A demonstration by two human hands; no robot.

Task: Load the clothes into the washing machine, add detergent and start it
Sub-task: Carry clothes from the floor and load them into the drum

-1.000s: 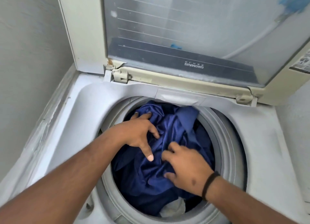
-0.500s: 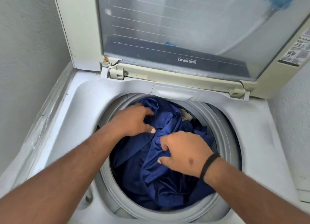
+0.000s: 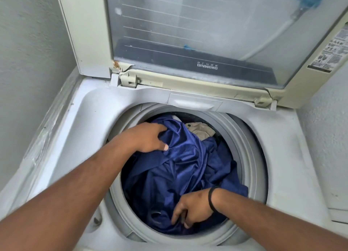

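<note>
Washer (image 3: pixel 282 156): lid (image 3: pixel 188 34) standing open.
Blue cloth (image 3: pixel 188 166): sitting lower in drum than second ago, beige item (image 3: pixel 200 130) now showing behind.
Left hand (image 3: pixel 148 137): pinching cloth at rear.
Right hand (image 3: pixel 194 207): shifted toward near rim, fingers pressing cloth down; grasp unclear.
Loading nearing completion; detergent pending.

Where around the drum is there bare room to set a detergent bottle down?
The flat white top deck right of the grey drum ring is bare, bordered by the open lid behind; so is the sloped deck on the left. The drum is crowded: blue fabric, a beige garment, left hand and right hand.
</note>
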